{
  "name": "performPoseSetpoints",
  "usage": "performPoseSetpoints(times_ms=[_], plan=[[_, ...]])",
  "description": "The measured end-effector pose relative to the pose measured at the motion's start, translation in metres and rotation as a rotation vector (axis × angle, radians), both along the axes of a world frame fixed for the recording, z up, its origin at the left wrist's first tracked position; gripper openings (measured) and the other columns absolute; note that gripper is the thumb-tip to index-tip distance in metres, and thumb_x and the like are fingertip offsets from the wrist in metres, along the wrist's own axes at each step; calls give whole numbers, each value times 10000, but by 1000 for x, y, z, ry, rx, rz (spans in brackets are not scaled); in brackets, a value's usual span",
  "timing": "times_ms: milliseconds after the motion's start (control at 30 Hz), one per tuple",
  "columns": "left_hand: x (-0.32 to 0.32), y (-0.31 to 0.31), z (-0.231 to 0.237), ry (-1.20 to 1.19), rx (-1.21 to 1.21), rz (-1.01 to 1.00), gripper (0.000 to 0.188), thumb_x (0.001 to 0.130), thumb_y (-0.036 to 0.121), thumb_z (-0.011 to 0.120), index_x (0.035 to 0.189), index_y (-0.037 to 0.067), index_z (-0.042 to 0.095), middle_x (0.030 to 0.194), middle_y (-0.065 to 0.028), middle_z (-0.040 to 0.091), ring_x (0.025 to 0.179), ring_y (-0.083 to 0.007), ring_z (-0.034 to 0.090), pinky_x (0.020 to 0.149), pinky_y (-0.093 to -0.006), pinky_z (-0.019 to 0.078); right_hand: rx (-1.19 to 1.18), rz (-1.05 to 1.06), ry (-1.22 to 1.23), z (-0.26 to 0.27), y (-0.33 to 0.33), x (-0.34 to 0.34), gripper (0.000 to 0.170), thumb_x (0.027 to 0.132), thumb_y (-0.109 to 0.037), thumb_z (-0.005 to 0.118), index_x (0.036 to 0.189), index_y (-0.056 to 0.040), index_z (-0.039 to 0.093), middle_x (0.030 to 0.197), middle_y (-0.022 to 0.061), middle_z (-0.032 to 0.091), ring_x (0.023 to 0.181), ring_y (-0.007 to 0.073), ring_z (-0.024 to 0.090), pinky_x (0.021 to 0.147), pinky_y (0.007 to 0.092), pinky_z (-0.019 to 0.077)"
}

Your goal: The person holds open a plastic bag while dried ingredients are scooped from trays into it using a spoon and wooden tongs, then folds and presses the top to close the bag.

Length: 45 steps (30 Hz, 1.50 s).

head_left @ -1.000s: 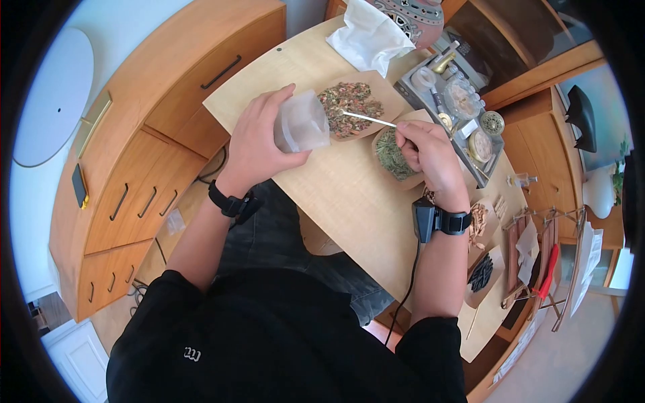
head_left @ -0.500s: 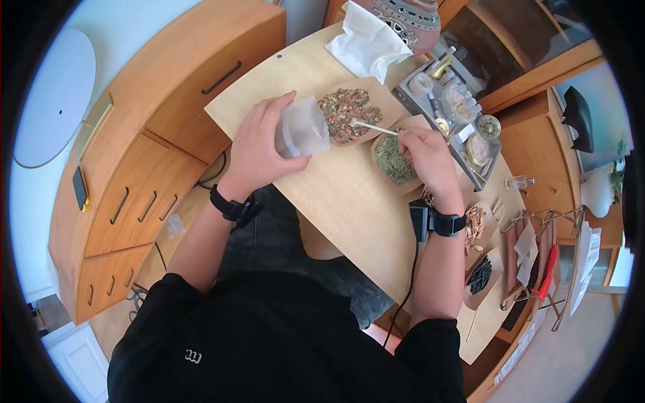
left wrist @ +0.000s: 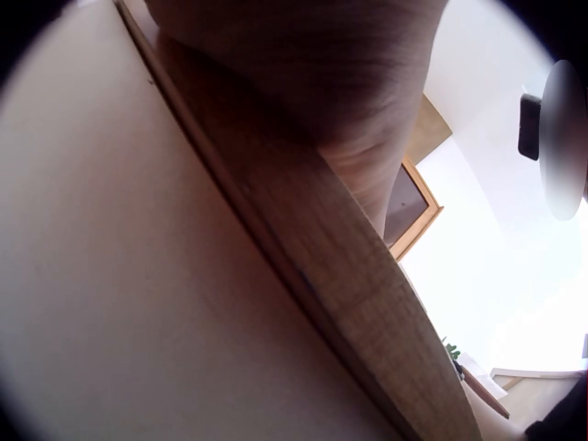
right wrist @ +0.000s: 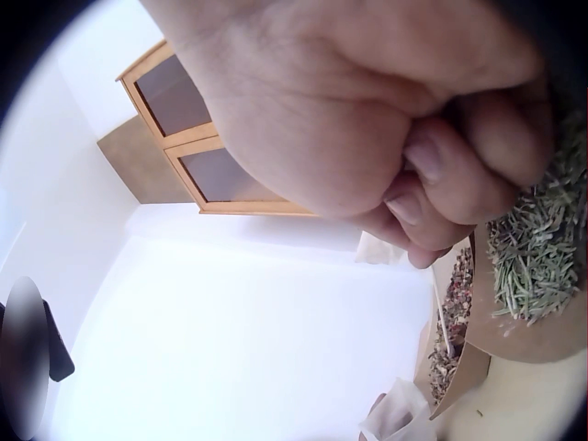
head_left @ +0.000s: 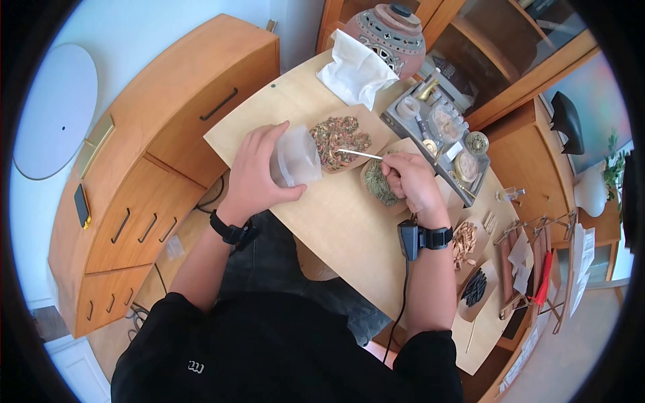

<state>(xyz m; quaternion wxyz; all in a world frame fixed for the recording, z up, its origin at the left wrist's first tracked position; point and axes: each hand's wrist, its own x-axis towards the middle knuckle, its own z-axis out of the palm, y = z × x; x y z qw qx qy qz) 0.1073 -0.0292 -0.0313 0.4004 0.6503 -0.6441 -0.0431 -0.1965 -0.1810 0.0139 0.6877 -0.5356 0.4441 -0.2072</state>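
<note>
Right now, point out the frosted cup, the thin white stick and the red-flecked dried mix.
Frosted cup [head_left: 297, 160]: head view, on its side wall.
Thin white stick [head_left: 361, 154]: head view, midway along its exposed shaft.
Red-flecked dried mix [head_left: 338, 140]: head view, middle of the pile.

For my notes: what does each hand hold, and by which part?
Left hand: translucent cup, around its side. Right hand: thin white stick, toward the end away from the dried herb mix.
</note>
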Motion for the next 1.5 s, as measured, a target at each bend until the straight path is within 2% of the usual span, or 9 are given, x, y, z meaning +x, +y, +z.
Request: performPoseSetpoints(times_ms=[200,300,367,567,700,767,967,1200,1500], plan=[[1,0,-2,-22,-39,-1,1121,610,351,996,1607,83,557,1517,-216,587,1443,-434,535,1232,-543,453,-45,-26,-33,12,6,3,307,1131,-210,609,867,-55,635,629,-98,410,497,36,289,474,282,178],[1,1,-1,-5,-24,-6,1137,605,337,998,1618,80,547,1532,-223,580,1452,-436,534,1237,-543,448,-46,65,-42,18,15,9,329,1139,-240,613,873,-51,653,643,-85,440,533,42,342,504,270,228],[1,1,0,-6,-26,-9,1148,599,320,999,1623,75,544,1538,-231,580,1456,-438,538,1240,-540,446,-328,142,125,18,26,18,372,1144,-270,615,873,-24,680,669,-42,516,595,83,459,566,285,352],[3,3,-2,-34,-39,3,1144,615,349,1002,1622,68,538,1540,-220,584,1448,-436,545,1238,-538,449,-639,-42,362,6,7,1,387,1132,-268,615,880,13,698,711,27,607,680,149,587,676,351,482],[1,3,-3,-6,-17,1,1129,632,352,1002,1620,66,538,1526,-207,604,1430,-418,565,1226,-527,460,-594,15,347,-10,3,0,365,1125,-248,619,867,-2,696,700,9,590,658,126,559,643,329,455],[0,3,-2,-3,-13,6,1124,637,350,1001,1621,67,538,1520,-203,611,1424,-412,571,1222,-523,464,-261,84,180,-8,4,6,343,1121,-225,610,854,-21,680,686,-22,554,609,94,498,577,298,388],[1,3,-1,10,-5,3,1107,647,340,997,1616,62,540,1506,-199,622,1399,-407,594,1205,-512,479,-47,20,30,-8,4,8,304,1120,-193,596,855,-50,636,640,-78,450,516,49,346,483,282,231],[0,2,-1,15,-5,12,1094,651,347,994,1607,59,546,1484,-202,633,1384,-407,607,1192,-507,488,-9,-24,-11,-1,5,7,296,1123,-176,588,856,-56,628,628,-90,421,490,47,314,469,288,206],[0,4,-2,18,-15,10,1091,659,356,987,1615,77,542,1483,-201,627,1384,-415,606,1188,-513,484,-74,21,-29,22,20,13,302,1134,-203,601,873,-58,649,653,-82,441,534,36,353,501,261,245]])
